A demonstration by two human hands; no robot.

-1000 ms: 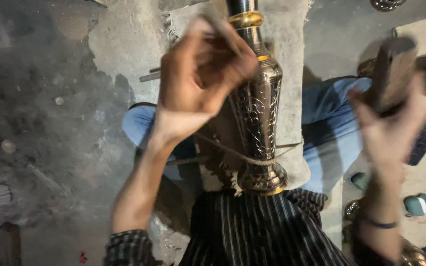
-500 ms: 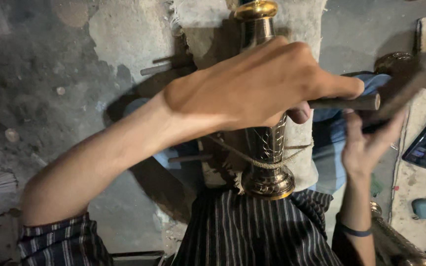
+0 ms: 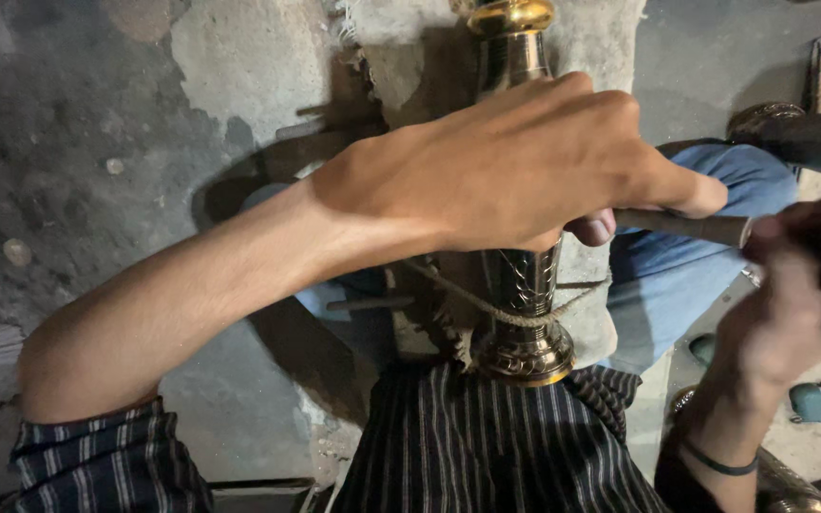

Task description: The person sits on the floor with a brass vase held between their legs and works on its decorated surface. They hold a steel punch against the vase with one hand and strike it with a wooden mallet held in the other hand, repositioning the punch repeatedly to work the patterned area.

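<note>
A tall engraved brass vessel (image 3: 525,283) lies lengthwise in front of me on a pale cloth (image 3: 602,43), its foot against my striped shirt. A cord (image 3: 475,302) is looped round it near the foot. My left hand (image 3: 515,171) reaches across the vessel from the left and is closed on a thin metal punch (image 3: 686,226) that sticks out to the right. My right hand (image 3: 791,318) is at the right edge, blurred, gripping a dark hammer (image 3: 814,142) whose head is just beyond the punch's end.
My blue trouser leg (image 3: 691,285) lies under the punch. A small teal object (image 3: 817,401) and another brass piece (image 3: 791,486) sit at the lower right. Thin metal rods (image 3: 363,304) lie left of the vessel on the rough concrete floor (image 3: 97,142).
My left hand has swung from the vessel's upper part across to the right and now holds the punch over it. The right hand with the hammer has dropped lower, toward the punch's end.
</note>
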